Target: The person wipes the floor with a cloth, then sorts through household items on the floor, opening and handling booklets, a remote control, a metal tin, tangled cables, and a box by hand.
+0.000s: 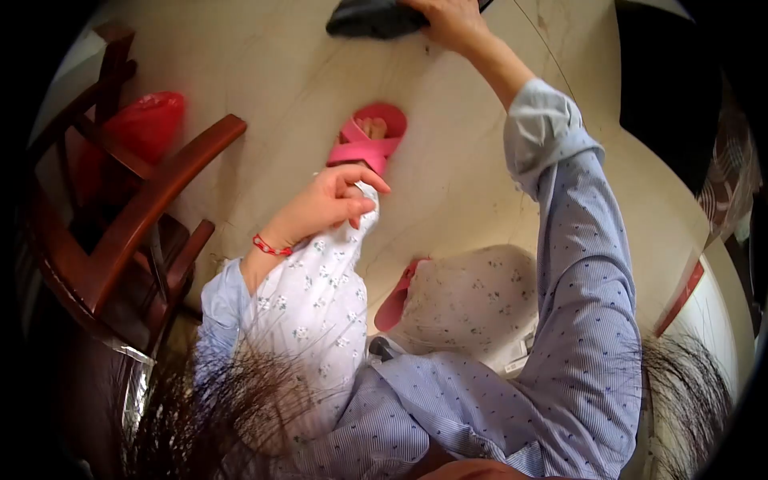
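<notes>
At the top edge of the view my right hand (452, 20) reaches far forward, its fingers closed on a dark, smooth, rounded item (374, 19). The frame cuts off part of both, so what kind of item it is I cannot tell. It sits low over the pale floor. My left hand (336, 196) rests above my left knee, fingers loosely bent and apart, holding nothing. Around that wrist is a red chain bracelet (272, 246). Beneath the hand are white flowered trousers (316, 300), and just beyond it my foot wears a pink slipper (368, 142).
A brown wooden chair (164, 204) stands on the left, with a red plastic bag (148, 124) behind its frame. Glossy beige floor tiles (264, 60) spread ahead. A second pink slipper (396, 300) shows by my other leg. Along the right is a dark upright shape (664, 80).
</notes>
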`<state>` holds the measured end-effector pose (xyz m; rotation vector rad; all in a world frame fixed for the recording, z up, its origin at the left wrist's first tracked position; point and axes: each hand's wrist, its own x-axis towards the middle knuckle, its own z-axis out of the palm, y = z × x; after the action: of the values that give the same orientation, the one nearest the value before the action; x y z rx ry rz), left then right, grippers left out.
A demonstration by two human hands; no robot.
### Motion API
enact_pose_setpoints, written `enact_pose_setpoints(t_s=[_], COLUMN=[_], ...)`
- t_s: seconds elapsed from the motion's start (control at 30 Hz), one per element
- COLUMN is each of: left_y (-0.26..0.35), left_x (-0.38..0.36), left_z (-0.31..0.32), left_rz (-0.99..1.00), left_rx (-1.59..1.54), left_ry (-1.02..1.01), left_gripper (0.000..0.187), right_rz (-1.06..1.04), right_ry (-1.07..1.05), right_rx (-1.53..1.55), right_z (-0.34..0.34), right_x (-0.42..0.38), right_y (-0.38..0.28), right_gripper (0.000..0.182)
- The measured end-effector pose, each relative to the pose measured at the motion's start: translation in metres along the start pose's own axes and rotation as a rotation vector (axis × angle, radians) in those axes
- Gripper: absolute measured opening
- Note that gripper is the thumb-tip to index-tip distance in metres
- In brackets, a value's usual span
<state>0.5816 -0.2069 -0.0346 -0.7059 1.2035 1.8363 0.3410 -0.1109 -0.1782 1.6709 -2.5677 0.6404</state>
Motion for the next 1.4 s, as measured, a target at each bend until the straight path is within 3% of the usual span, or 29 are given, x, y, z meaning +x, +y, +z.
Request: enact_pose_setpoints(t_s=[0.07,0.37,0.47,0.53,0.6,0.73,0.8,0.83,0.93,1.0,1.07,1.13,1.2,1.27,1.33,1.37,1.4], left_y=[0.0,-0.003,-0.008,-0.006,-0.005,-0.006,-0.004,-0.005,-0.006,-0.005,-0.005,-0.002,0.001,0.002,0.002,0.004,0.001], left_x=[-0.001,0.006,0.01,0.01,0.012,0.013,0.011,0.011,0.013,0.011,0.009,0.008,0.006,0.007,0.012,0.013,0.016], left_z=[0.002,0.011,0.013,0.013,0.012,0.014,0.02,0.02,0.021,0.023,0.027,0.028,0.033,0.032,0.037,0.037,0.037], left_rz=[-0.031,-0.041,0.018,-0.008,-0.009,-0.063,-0.03,-0.023,-0.008,0.042,0.054,0.043,0.066,0.061,-0.012,-0.082,-0.049], left_rx=[0.019,0.108,0.094,0.113,0.126,0.217,0.213,0.238,0.308,0.318,0.308,0.332,0.38,0.406,0.541,0.651,0.674], left_ry=[0.032,0.001,0.004,0.01,-0.001,-0.016,0.085,0.048,0.095,0.042,-0.002,0.077,0.102,0.046,0.078,0.133,0.146], left_gripper=[0.025,0.023,0.022,0.022,0.022,0.023,0.026,0.026,0.026,0.026,0.026,0.026,0.024,0.023,0.022,0.022,0.022], right_rz=[0.046,0.286,0.409,0.492,0.704,0.508,0.301,0.183,-0.038,0.044,0.121,0.244,0.436,0.571,0.701,0.682,0.788], right_ry=[-0.229,-0.368,-0.383,-0.379,-0.342,-0.218,-0.235,-0.115,-0.233,-0.218,-0.197,-0.035,-0.175,-0.212,-0.163,0.021,-0.006], right_rx=[-0.044,0.127,0.111,0.102,0.193,0.408,0.493,0.42,0.168,0.231,0.3,0.182,0.264,0.148,0.092,0.02,-0.025], right_z=[-0.014,-0.086,-0.106,-0.116,-0.131,-0.126,-0.096,-0.064,0.004,-0.001,-0.001,0.007,-0.034,-0.062,-0.08,-0.071,-0.089], right_x=[-0.05,-0.364,-0.434,-0.435,-0.418,-0.318,-0.27,-0.256,-0.21,-0.211,-0.23,-0.267,-0.308,-0.361,-0.427,-0.473,-0.495], right_y=[-0.016,-0.055,-0.055,-0.068,-0.071,-0.1,-0.12,-0.134,-0.176,-0.175,-0.177,-0.173,-0.162,-0.153,-0.142,-0.131,-0.126], right_gripper=[0.053,0.042,0.04,0.039,0.042,0.043,0.04,0.032,0.017,0.015,0.013,0.013,0.015,0.021,0.025,0.03,0.033])
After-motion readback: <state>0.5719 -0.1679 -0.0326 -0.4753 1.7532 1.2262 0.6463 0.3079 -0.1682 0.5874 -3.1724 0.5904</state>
